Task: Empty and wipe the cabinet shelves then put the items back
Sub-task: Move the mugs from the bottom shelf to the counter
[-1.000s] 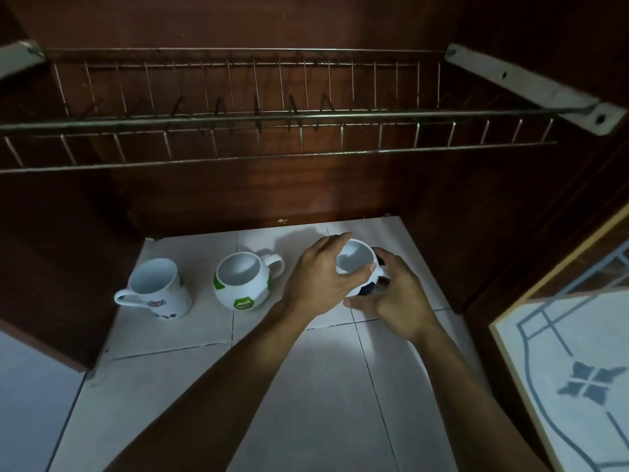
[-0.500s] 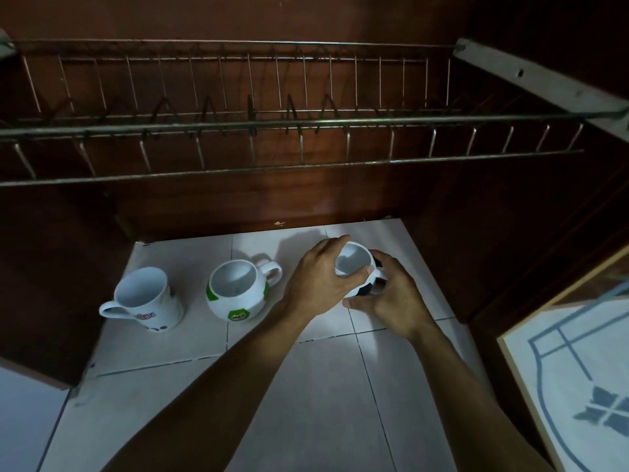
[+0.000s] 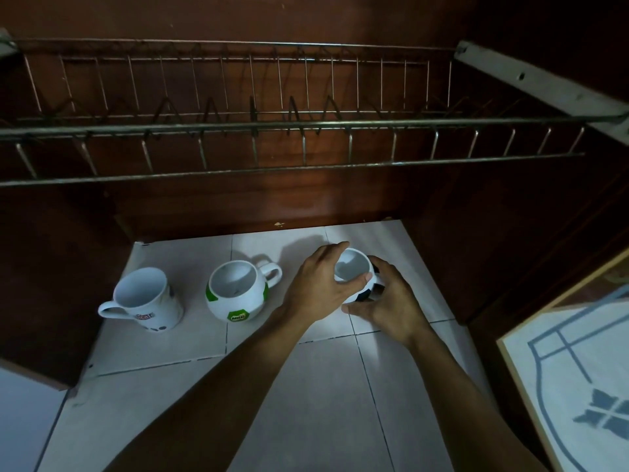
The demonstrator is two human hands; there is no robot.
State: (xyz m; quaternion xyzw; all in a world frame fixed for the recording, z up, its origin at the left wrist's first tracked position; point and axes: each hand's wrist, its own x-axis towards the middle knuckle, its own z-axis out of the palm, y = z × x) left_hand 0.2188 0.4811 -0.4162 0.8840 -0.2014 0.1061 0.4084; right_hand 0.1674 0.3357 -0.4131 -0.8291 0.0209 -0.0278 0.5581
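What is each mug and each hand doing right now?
Tall mug: upright, empty, handle pointing left.
Green-patched mug: upright, empty, untouched.
Black-patched mug: upright, empty, held by both hands.
Left hand: grips the black-patched mug's rim.
Right hand: curled round its side.

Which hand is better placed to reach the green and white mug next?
Probably left. The left hand sits next to the green and white mug; the right hand is beyond the black and white mug both hold.

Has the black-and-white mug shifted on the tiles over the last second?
No. The black-and-white mug sits where it was, right of the green mug and just behind the grout line; only the camera moved.
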